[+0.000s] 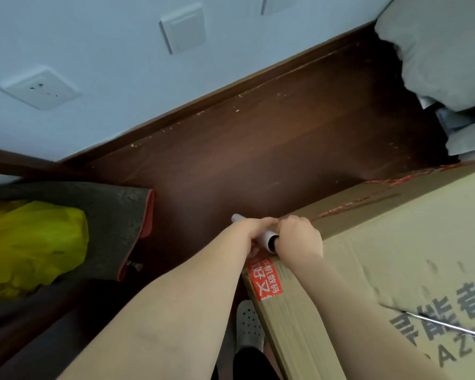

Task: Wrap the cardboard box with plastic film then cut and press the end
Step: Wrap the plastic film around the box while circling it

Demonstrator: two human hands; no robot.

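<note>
A large cardboard box (390,256) with red tape and grey printed characters fills the lower right. At its near-left top corner both my hands hold a white roll of plastic film (269,238). My left hand (254,229) wraps round the roll's middle, and the far end of the tube pokes out past it. My right hand (299,237) grips the near end, fingers curled by the open core. No loose film shows clearly. A thin metal blade, maybe scissors (436,323), lies on top of the box at the right.
Dark wooden floor (258,160) stretches ahead to a pale wall with a socket (40,89) and switches. A grey mat with a yellow bag (30,242) lies at the left. White bedding (436,50) sits at top right. My slippered foot (248,325) stands beside the box.
</note>
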